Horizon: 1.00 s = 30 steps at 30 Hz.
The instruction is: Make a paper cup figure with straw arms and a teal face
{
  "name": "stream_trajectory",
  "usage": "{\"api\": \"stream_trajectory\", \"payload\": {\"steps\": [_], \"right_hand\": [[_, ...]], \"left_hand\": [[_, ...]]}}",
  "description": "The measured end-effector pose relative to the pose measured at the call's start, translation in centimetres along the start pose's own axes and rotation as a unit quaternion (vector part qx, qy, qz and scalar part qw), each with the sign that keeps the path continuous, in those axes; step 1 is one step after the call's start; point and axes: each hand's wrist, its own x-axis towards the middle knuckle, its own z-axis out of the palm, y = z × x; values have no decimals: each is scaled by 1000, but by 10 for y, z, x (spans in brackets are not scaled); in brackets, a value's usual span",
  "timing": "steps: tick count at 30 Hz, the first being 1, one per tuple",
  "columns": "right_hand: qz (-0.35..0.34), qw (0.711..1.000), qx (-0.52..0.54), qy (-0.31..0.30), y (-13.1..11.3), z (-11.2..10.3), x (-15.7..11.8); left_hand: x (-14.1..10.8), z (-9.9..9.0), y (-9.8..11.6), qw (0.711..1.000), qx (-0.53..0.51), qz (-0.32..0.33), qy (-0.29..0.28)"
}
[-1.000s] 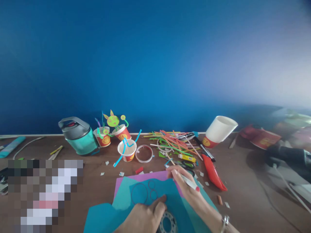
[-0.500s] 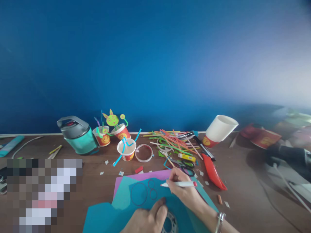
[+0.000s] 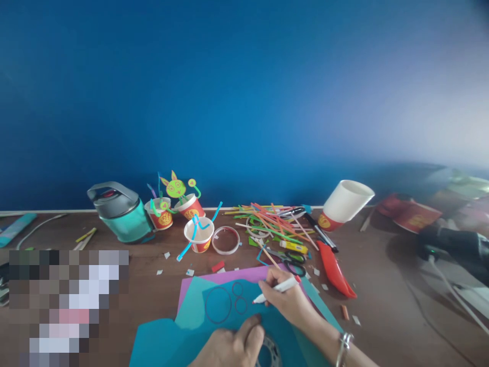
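My right hand is closed around a white marker with a red end, its tip just over the blue paper. Two small outlined circles and one larger circle are drawn on this sheet, left of the marker tip. My left hand presses on the paper with its fingers curled. Beside its thumb lies a ring-shaped object, partly covered by the hand. Light teal paper and purple paper show beneath the blue sheet.
Behind the paper are scissors, a yellow glue stick, coloured straws and a roll of tape. Farther left stand a paper cup with blue straws and a teal flask. Right are a red spoon-like piece and stacked white cups.
My right hand has tilted the marker more steeply, and its tip has moved down closer to the paper. My left hand stays in place.
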Motion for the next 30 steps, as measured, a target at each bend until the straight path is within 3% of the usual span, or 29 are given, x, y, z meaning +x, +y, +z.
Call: {"api": "stream_trajectory", "payload": {"steps": [9,20,30], "right_hand": [[2,1000,-12,-5,4,1,0],[-16,1000,-8,-9,13,3,2],[-11,1000,-11,2,8,3,2]], "left_hand": [[0,-1,-1,1000,4,-3,-26],[0,1,-1,1000,-3,-8,-10],[-1,2,-1,1000,-14,-5,3]]}}
